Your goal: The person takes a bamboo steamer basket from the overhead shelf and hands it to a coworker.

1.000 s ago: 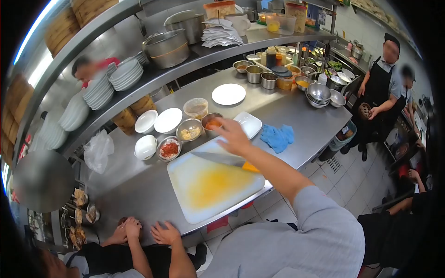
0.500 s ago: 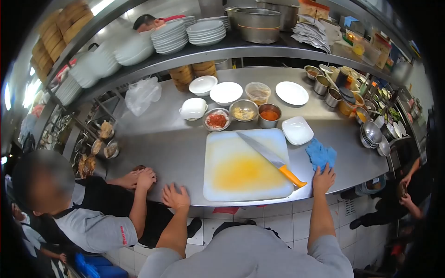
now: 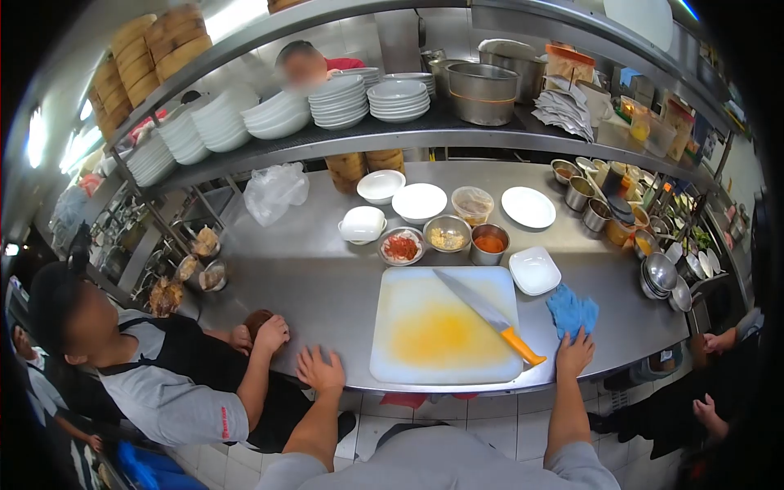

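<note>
My left hand (image 3: 320, 369) rests with spread fingers on the steel counter (image 3: 327, 306), left of the cutting board. My right hand (image 3: 576, 354) lies at the counter's front edge, fingers apart, its fingertips at the lower edge of a crumpled blue cloth (image 3: 572, 311). Between my hands is the white cutting board (image 3: 447, 290), stained yellow. A knife (image 3: 488, 316) with an orange handle lies diagonally across its right part. Behind the board stand a bowl of red food (image 3: 402, 247), a bowl of chopped pale food (image 3: 447, 234) and a metal pot of orange-red contents (image 3: 489, 244).
A co-worker (image 3: 175, 359) stands close at my left, hands on the counter around a brown object. Another person (image 3: 694, 392) is at the right. A square white dish (image 3: 535, 271) sits behind the cloth. Stacked plates (image 3: 337, 102) and pots (image 3: 482, 92) line the shelf above.
My right hand has come down from over the bowls to the counter edge by the cloth. My left hand stays on the counter. The camera view has turned, and the co-worker's hands have shifted slightly.
</note>
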`<state>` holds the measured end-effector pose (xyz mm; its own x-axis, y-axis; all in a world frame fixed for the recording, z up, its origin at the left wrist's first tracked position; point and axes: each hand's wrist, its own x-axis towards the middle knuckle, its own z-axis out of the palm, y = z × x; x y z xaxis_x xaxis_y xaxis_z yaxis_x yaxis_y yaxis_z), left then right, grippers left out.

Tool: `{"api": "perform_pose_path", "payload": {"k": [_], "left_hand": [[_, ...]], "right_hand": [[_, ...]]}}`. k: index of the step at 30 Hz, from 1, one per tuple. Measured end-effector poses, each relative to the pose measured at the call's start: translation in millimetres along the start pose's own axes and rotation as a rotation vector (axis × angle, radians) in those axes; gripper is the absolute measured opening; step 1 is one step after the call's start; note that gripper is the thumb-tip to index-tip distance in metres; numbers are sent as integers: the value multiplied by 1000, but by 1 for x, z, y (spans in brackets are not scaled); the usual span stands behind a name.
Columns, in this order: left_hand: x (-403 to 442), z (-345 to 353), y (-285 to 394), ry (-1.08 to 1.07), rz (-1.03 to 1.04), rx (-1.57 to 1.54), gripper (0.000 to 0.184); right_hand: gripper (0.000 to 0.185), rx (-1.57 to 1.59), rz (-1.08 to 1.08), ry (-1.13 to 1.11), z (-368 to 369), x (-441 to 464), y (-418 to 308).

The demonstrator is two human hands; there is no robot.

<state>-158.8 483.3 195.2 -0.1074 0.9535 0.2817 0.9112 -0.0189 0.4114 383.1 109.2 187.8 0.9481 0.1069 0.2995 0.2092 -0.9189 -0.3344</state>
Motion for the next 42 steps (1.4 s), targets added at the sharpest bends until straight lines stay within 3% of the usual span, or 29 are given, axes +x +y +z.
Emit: {"api": "perform_pose_path", "payload": {"k": [15, 42], "left_hand": [[-1, 11, -8, 70, 31, -26, 55], [0, 4, -4, -6, -17, -6, 57]], "right_hand": [[66, -26, 27, 1, 3, 1, 0], [62, -35, -13, 67, -1, -1, -3]]}}
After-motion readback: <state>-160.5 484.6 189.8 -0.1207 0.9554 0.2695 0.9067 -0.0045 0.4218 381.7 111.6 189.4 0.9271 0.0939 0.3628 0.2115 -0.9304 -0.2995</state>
